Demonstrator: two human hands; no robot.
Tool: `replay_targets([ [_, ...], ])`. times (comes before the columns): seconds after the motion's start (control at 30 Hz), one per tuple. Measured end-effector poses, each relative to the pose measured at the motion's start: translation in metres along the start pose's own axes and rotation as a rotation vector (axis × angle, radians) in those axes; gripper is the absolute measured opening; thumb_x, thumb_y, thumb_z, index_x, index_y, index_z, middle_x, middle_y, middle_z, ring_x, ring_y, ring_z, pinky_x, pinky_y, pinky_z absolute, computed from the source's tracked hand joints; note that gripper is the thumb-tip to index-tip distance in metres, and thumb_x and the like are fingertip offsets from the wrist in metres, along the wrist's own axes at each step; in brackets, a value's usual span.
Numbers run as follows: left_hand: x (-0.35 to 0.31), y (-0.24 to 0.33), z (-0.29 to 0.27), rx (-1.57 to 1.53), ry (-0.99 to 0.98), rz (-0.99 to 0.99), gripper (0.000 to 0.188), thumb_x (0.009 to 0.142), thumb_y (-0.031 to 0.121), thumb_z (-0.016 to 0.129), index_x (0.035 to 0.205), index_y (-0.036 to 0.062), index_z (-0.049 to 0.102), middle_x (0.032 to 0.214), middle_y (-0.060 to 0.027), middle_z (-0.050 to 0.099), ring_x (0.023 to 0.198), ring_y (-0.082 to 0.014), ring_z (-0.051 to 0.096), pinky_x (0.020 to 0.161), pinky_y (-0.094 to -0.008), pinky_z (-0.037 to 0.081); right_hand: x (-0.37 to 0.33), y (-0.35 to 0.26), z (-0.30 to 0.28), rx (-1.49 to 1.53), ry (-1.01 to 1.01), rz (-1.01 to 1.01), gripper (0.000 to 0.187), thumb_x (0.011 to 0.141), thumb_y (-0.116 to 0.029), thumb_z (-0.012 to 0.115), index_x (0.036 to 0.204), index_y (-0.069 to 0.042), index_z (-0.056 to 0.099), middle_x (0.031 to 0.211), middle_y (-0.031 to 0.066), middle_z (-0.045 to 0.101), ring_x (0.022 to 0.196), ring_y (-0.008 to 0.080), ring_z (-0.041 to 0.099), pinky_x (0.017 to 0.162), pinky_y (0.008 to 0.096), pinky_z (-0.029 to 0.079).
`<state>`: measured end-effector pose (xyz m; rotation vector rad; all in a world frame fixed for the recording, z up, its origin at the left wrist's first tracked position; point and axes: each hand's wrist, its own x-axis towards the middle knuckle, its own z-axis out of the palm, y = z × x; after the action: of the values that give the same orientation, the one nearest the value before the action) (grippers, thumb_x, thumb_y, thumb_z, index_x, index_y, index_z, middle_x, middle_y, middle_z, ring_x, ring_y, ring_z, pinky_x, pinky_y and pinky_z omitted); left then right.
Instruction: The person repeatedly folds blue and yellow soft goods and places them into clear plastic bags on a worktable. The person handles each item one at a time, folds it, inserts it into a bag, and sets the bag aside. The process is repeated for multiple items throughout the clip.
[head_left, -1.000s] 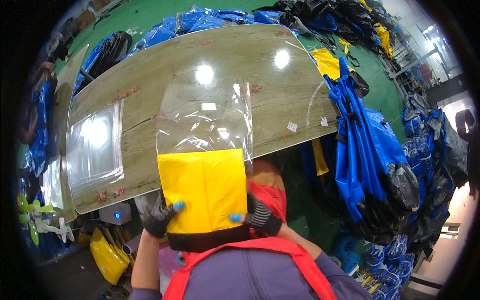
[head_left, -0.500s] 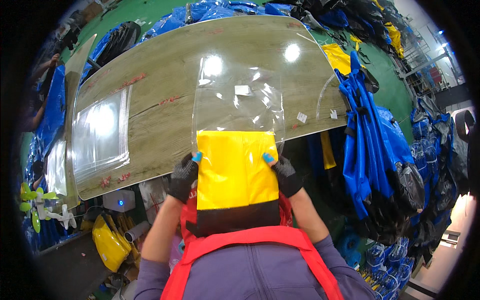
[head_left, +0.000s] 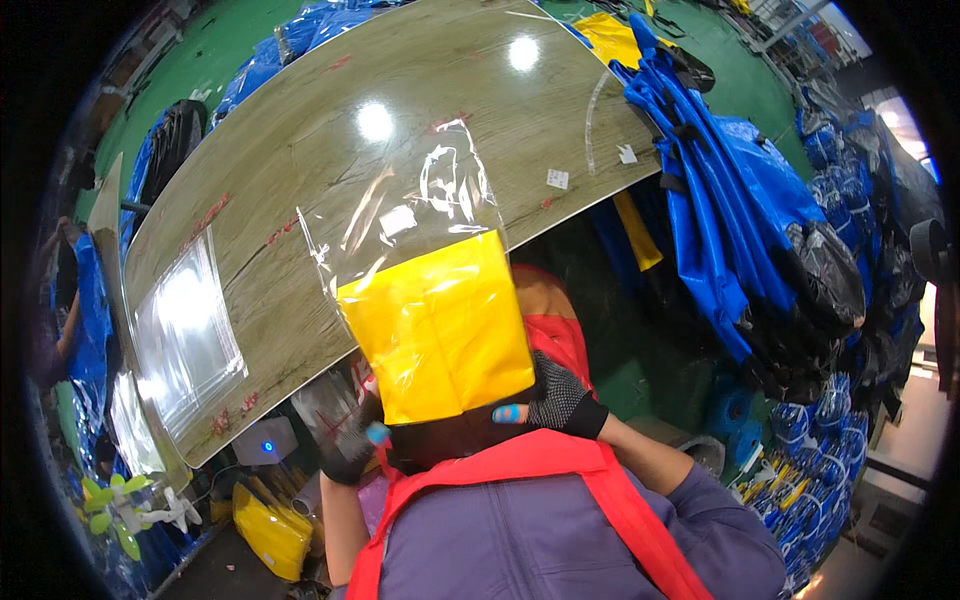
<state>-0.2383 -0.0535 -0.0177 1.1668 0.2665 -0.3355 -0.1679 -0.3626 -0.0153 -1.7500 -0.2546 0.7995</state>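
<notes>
A folded yellow-and-black vinyl piece is in front of my body, tilted, with its dark lower part towards me. A clear plastic bag shines over the yellow and stretches beyond its far edge, above the table. My right hand, in a black dotted glove, grips the lower right corner with its blue-tipped thumb on top. My left hand, gloved likewise, holds the lower left corner, its blue-tipped thumb beside the dark part. The fingers beneath the piece are hidden.
A wood-patterned table spreads ahead, with a stack of clear bags at its left. Blue vinyl bags hang at the right edge. A small green fan and yellow folded pieces sit lower left. Another person's arm shows far left.
The vinyl piece and its clear bag have tilted and come lower. My hands have moved from its upper sides to its lower corners. The view has turned and shifted too.
</notes>
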Motion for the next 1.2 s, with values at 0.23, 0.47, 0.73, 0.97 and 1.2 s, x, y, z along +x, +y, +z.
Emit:
replay_targets([
  [0.23, 0.024, 0.010, 0.012, 0.422, 0.036, 0.155, 0.060, 0.074, 0.019, 0.081, 0.123, 0.0022, 0.052, 0.120, -0.0080, 0.059, 0.112, -0.0200, 0.054, 0.097, -0.0349, 0.043, 0.034, -0.025, -0.018, 0.339, -0.084, 0.108, 0.061, 0.080, -0.035, 0.075, 0.125, -0.001, 0.053, 0.116, 0.0114, 0.064, 0.104, 0.0191, 0.061, 0.090, 0.0310, 0.048],
  [0.47, 0.023, 0.007, 0.012, 0.076, 0.170, 0.039, 0.066, 0.078, 0.026, 0.077, 0.133, 0.0040, 0.047, 0.125, -0.0099, 0.057, 0.118, -0.0223, 0.053, 0.100, -0.0350, 0.042, 0.029, -0.037, -0.003, 0.664, 0.049, 0.002, 0.059, 0.083, -0.025, 0.074, 0.130, -0.001, 0.049, 0.124, 0.0086, 0.060, 0.115, 0.0191, 0.055, 0.100, 0.0341, 0.042],
  [0.73, 0.030, -0.007, 0.000, -0.046, 0.234, 0.119, 0.051, 0.084, 0.016, 0.069, 0.129, 0.0026, 0.050, 0.124, -0.0091, 0.058, 0.112, -0.0203, 0.055, 0.096, -0.0331, 0.044, 0.039, -0.048, -0.018, 0.482, 0.077, -0.054, 0.045, 0.089, -0.027, 0.067, 0.123, 0.001, 0.056, 0.113, 0.0100, 0.064, 0.105, 0.0182, 0.060, 0.093, 0.0315, 0.046],
  [0.97, 0.021, 0.017, 0.009, 0.073, 0.432, 0.131, 0.029, 0.088, 0.017, 0.067, 0.112, 0.0023, 0.059, 0.110, -0.0067, 0.063, 0.099, -0.0158, 0.060, 0.085, -0.0295, 0.048, 0.053, -0.028, -0.018, 0.325, -0.087, 0.128, 0.049, 0.086, -0.025, 0.070, 0.126, -0.001, 0.054, 0.117, 0.0105, 0.063, 0.107, 0.0179, 0.058, 0.096, 0.0323, 0.045],
  [1.2, 0.020, 0.014, 0.009, -0.085, 0.310, 0.152, 0.052, 0.082, 0.019, 0.073, 0.127, 0.0027, 0.052, 0.112, -0.0060, 0.063, 0.099, -0.0157, 0.059, 0.088, -0.0295, 0.047, 0.076, -0.014, -0.027, 0.286, -0.060, 0.004, 0.053, 0.086, -0.027, 0.070, 0.129, -0.002, 0.053, 0.119, 0.0071, 0.061, 0.110, 0.0181, 0.056, 0.097, 0.0320, 0.043],
])
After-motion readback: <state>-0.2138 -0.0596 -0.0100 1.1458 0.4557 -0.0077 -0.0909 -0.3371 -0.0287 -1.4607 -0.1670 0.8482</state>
